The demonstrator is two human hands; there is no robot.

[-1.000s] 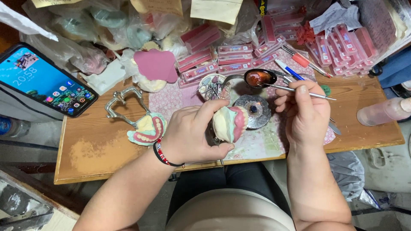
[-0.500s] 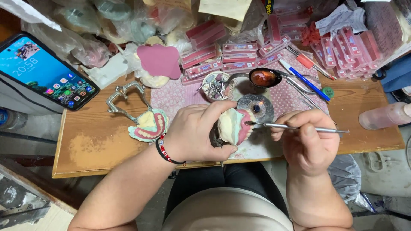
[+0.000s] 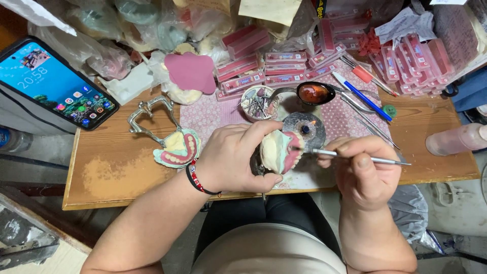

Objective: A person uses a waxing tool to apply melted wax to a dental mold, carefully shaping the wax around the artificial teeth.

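A: Left hand (image 3: 231,160) wrapped round a denture model (image 3: 281,150), pale cast with pink wax gum, held just above the tabletop (image 3: 111,167) edge.

B: Right hand (image 3: 365,170)?

A: Pinched shut on a thin metal wax instrument (image 3: 355,156). A second ago it was raised over the spoon (image 3: 314,93) by the burner disc (image 3: 304,129), clear of the model. Now the shaft lies level, tip touching the pink gum.

B: Meaning?

A: Likely the tip was warmed or loaded and the wax carving is under way again. A judgement, not seen.

B: Surroundings?

A: Second denture on an articulator (image 3: 167,137) left of the hand, untouched. Phone (image 3: 53,86) far left, screen lit. Small dish of burs (image 3: 257,103) behind the model; pink tooth-card boxes (image 3: 284,63) stacked at the back; blue pen (image 3: 368,97) to the right.
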